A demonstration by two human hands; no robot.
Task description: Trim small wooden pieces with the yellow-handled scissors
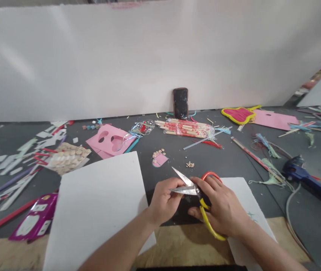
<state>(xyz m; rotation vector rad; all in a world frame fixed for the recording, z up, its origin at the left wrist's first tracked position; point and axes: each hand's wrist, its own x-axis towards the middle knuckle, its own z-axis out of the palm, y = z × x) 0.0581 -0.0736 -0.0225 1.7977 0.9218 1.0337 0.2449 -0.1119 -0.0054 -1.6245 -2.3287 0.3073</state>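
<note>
My right hand [222,209] is closed around the red and yellow handles of a pair of scissors [196,188], whose silver blades stand open and point up to the left. Close against the lower blade, my left hand [164,199] is curled, its fingertips pinching something small that I cannot make out. Both hands hover over a dark sheet [183,212] on the table, between a large white sheet [93,210] on the left and another white sheet [247,210] under my right wrist.
Pink card with heart cut-outs [110,142], small beads [158,153], a bundle of sticks [184,128] and a phone [180,102] leaning on the white wall lie beyond. A blue glue gun [304,175] with its cord is at right. Paper strips [16,162] and a purple packet [35,220] clutter the left.
</note>
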